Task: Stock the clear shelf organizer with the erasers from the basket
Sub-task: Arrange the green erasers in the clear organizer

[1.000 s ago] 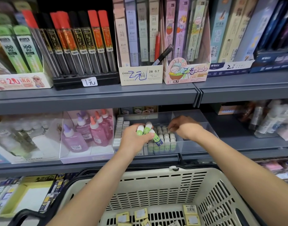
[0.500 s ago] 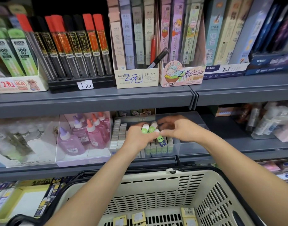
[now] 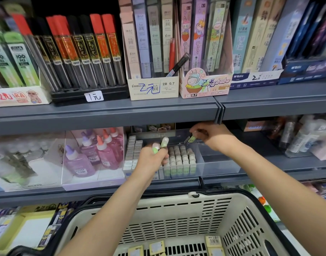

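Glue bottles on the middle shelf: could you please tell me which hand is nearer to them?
Left. The left hand, gripping erasers, is just right of the glue bottles; the right hand, pinching one eraser, is farther right, over the organizer.

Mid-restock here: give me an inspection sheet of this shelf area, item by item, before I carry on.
Surface: grey middle shelf carries the clear organizer.
Job's things: green-and-white erasers stand in rows in the organizer's middle compartment; the basket below has yellowish packets at its bottom.
Clutter: glue bottles in a clear box left of the organizer; white blocks fill its left compartment.
Hands: left hand grips two loose erasers above the rows; right hand pinches a single eraser over the organizer's back.
Cables: nothing seen.
Surroundings: lead tubes and lead boxes on the upper shelf; blurred bottles to the right.
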`<act>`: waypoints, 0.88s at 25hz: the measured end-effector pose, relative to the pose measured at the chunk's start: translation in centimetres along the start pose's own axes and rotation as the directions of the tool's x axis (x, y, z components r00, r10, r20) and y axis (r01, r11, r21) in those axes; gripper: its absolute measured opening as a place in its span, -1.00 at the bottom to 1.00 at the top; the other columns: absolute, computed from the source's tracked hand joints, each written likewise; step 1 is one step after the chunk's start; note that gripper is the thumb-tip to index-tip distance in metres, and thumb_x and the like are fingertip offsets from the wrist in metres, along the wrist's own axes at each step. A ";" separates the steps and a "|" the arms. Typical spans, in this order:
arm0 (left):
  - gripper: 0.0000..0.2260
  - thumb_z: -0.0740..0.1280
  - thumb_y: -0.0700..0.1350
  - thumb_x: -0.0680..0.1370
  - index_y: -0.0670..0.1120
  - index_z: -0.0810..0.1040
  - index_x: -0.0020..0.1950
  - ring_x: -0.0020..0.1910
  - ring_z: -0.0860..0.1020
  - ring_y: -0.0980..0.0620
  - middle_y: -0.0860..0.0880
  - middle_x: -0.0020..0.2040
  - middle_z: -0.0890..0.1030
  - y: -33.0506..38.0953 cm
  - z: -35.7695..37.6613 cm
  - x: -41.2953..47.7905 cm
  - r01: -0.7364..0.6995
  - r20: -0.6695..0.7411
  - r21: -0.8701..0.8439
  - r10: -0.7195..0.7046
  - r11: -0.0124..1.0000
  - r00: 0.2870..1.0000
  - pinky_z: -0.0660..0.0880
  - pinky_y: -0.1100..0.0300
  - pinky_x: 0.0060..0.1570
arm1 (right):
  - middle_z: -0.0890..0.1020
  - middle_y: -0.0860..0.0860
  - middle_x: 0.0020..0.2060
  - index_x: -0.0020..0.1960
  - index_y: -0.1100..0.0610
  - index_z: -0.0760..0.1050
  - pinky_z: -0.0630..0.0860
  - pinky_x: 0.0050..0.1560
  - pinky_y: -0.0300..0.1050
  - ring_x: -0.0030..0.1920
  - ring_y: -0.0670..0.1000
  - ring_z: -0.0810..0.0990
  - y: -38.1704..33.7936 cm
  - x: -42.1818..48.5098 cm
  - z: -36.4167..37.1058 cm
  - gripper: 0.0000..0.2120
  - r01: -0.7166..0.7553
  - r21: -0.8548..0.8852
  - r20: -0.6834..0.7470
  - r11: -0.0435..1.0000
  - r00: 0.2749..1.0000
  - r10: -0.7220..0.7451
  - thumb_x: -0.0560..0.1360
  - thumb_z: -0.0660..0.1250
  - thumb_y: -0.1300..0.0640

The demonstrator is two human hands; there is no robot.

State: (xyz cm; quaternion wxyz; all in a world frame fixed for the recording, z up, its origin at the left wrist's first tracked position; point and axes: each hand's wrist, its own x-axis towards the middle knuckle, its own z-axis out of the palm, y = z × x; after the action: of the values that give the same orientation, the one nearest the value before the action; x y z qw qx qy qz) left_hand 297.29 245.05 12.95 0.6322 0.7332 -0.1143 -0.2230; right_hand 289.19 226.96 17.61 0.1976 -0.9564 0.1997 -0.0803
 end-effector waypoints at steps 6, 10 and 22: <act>-0.98 0.39 -0.22 0.48 -0.16 0.60 -0.12 -0.41 0.55 0.19 -0.01 -0.32 0.59 -0.3 -0.2 -0.3 -0.086 -0.010 -0.042 0.085 0.995 0.996 0.53 0.26 -0.28 | 0.56 0.01 0.18 0.21 0.02 0.52 0.36 0.08 -0.24 0.14 0.07 0.52 -0.4 0.7 1.0 -0.72 0.058 -0.151 0.087 0.987 0.995 -0.045 0.58 0.14 0.17; -0.93 0.39 -0.22 0.48 -0.07 0.61 -0.10 -0.41 0.51 0.20 0.01 -0.30 0.58 0.1 -0.4 -0.9 -0.130 -0.025 -0.097 0.129 0.987 0.991 0.44 0.42 -0.41 | 0.57 0.04 0.15 0.18 0.01 0.48 0.48 0.13 -0.06 0.11 0.12 0.53 -0.5 0.8 2.5 -0.75 0.017 -0.186 0.133 0.982 0.991 0.008 0.55 0.17 0.19; -0.89 0.39 -0.18 0.48 0.04 0.60 -0.18 -0.41 0.59 0.21 0.07 -0.31 0.62 0.0 0.1 -1.4 -0.084 0.050 -0.078 0.088 0.993 0.995 0.56 0.21 -0.18 | 0.59 0.02 0.09 0.03 0.01 0.55 0.48 -0.01 -0.12 0.04 0.13 0.55 -0.9 -0.2 2.7 -0.79 0.089 -0.220 0.081 0.971 0.994 -0.073 0.53 0.17 0.17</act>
State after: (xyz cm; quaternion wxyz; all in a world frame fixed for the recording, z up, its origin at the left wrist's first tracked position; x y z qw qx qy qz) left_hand 295.99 245.61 13.16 0.6653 0.6968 -0.1543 -0.2192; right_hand 289.98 228.68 15.52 0.0923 -0.9821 0.1612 -0.0309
